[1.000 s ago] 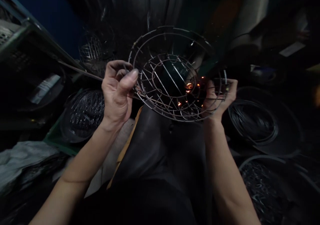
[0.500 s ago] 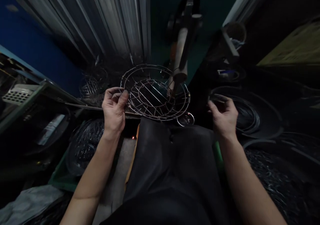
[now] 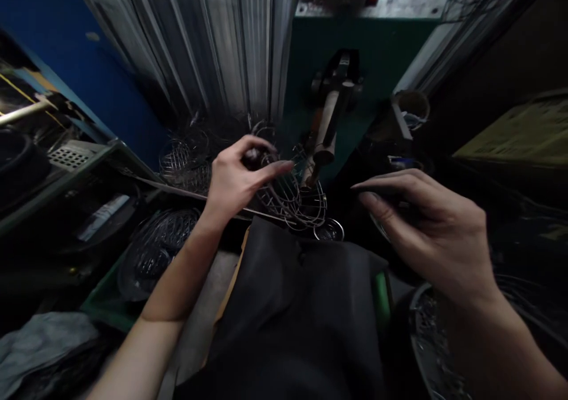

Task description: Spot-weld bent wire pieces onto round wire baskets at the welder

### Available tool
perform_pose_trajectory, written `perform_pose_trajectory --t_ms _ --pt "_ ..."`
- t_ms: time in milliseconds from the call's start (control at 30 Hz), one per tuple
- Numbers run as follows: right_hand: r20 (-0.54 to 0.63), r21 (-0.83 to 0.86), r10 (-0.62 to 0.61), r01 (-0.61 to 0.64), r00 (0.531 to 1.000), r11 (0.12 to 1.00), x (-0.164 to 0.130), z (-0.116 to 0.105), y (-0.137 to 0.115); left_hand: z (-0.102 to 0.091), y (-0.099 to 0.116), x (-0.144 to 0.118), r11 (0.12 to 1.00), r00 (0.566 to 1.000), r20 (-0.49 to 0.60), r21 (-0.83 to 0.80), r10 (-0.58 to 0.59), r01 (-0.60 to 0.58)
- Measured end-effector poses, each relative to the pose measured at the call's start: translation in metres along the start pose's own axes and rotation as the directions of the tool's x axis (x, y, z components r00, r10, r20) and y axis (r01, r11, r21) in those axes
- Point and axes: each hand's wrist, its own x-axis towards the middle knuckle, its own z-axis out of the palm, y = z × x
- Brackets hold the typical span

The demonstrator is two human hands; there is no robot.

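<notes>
While free of the right hand (image 3: 426, 228), wire basket (image 3: 295, 202) rim in left hand (image 3: 235, 181) grip.

Left hand (image 3: 237, 181) raised over a round wire basket frame (image 3: 293, 196), fingers loosely curled, thumb and forefinger at its tilted upper rim; grip not clear in the dim light. Right hand (image 3: 432, 231) apart to the right, fingers extended, holding nothing visible. Welding electrode arm (image 3: 326, 131) angled down just behind the frame. More wire baskets (image 3: 184, 160) stacked at left. Dark apron (image 3: 302, 305) below.
</notes>
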Motion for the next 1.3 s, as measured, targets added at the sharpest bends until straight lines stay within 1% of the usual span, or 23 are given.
perform_pose_trajectory --t_ms 67,133,200,233,300,367,467,533,600,700,733,767,800,867,900,933,967,1000,1033,1067,1133,1233,1300 --pt "-0.009 -0.034 0.023 -0.023 1.000 0.999 0.007 -0.004 0.000 0.011 0.025 0.012 0.993 0.992 0.091 0.070 0.084 -0.090" --pt "-0.055 -0.070 0.104 -0.107 0.993 0.992 0.010 -0.006 0.002 0.023 0.046 0.016 0.983 0.975 0.170 0.088 0.147 -0.163" --pt "-0.086 -0.079 0.184 -0.191 0.979 0.978 0.011 -0.007 0.004 0.032 0.056 0.012 0.979 0.955 0.239 0.057 0.177 -0.196" --pt "-0.070 -0.074 0.203 -0.208 0.977 0.975 0.010 -0.007 0.006 0.035 0.057 0.007 0.981 0.947 0.268 0.038 0.176 -0.193" --pt "-0.008 -0.045 0.194 -0.194 0.981 0.980 0.009 -0.006 0.008 0.037 0.054 -0.005 0.987 0.944 0.294 0.012 0.149 -0.159" --pt "0.042 0.002 0.178 -0.178 0.983 0.984 0.010 -0.004 0.008 0.034 0.050 -0.017 0.992 0.953 0.279 0.001 0.118 -0.124" --pt "0.117 0.100 0.226 -0.238 0.967 0.966 0.015 -0.006 0.005 0.028 0.051 -0.025 0.996 0.956 0.280 -0.037 0.090 -0.083" --pt "0.183 0.148 0.271 -0.299 0.945 0.943 0.016 -0.009 0.002 0.024 0.056 -0.029 0.995 0.938 0.342 -0.092 0.063 -0.033" --pt "0.244 0.150 0.302 -0.344 0.922 0.927 0.012 -0.014 -0.001 0.018 0.061 -0.034 0.985 0.906 0.422 -0.169 0.038 0.038" --pt "0.286 0.070 0.310 -0.343 0.907 0.937 -0.003 -0.021 -0.001 0.001 0.062 -0.051 0.945 0.853 0.522 -0.282 0.004 0.168" --pt "0.288 0.037 0.312 -0.336 0.905 0.941 -0.009 -0.023 0.001 -0.007 0.060 -0.058 0.929 0.848 0.529 -0.307 -0.015 0.208" --pt "0.268 0.005 0.324 -0.338 0.907 0.941 -0.015 -0.025 0.005 -0.014 0.056 -0.065 0.917 0.861 0.506 -0.325 -0.039 0.233" --pt "0.216 -0.023 0.353 -0.357 0.910 0.934 -0.019 -0.027 0.010 -0.022 0.051 -0.072 0.911 0.890 0.452 -0.336 -0.067 0.239" --pt "0.021 -0.068 0.430 -0.427 0.903 0.902 -0.024 -0.031 0.021 -0.035 0.040 -0.081 0.918 0.950 0.291 -0.334 -0.114 0.212" --pt "-0.066 -0.087 0.436 -0.441 0.897 0.893 -0.025 -0.032 0.027 -0.041 0.033 -0.085 0.927 0.969 0.212 -0.323 -0.127 0.192" --pt "-0.098 -0.105 0.413 -0.422 0.905 0.900 -0.025 -0.033 0.031 -0.045 0.027 -0.087 0.934 0.980 0.150 -0.313 -0.130 0.172" --pt "-0.063 -0.118 0.361 -0.366 0.931 0.923 -0.025 -0.034 0.033 -0.049 0.021 -0.089 0.939 0.986 0.106 -0.307 -0.127 0.154" --pt "0.023 -0.120 0.283 -0.278 0.959 0.953 -0.025 -0.034 0.034 -0.052 0.016 -0.090 0.943 0.990 0.070 -0.305 -0.120 0.135" --pt "0.125 -0.112 0.197 -0.184 0.972 0.977 -0.025 -0.034 0.032 -0.054 0.011 -0.091 0.946 0.993 0.029 -0.304 -0.111 0.115" --pt "0.209 -0.102 0.121 -0.101 0.971 0.990 -0.025 -0.033 0.029 -0.055 0.007 -0.091 0.949 0.994 -0.017 -0.300 -0.106 0.096" --pt "0.274 -0.104 0.036 -0.007 0.961 0.995 -0.025 -0.032 0.021 -0.057 0.003 -0.092 0.956 0.990 -0.104 -0.286 -0.098 0.064" --pt "0.297 -0.115 0.024 0.011 0.955 0.993 -0.016 -0.029 0.015 -0.058 0.003 -0.093 0.972 0.982 -0.174 -0.233 -0.078 0.036" --pt "0.278 -0.112 0.106 -0.077 0.955 0.991 -0.001 -0.030 0.021 -0.058 0.005 -0.094 0.978 0.983 -0.178 -0.209 -0.051 0.013"
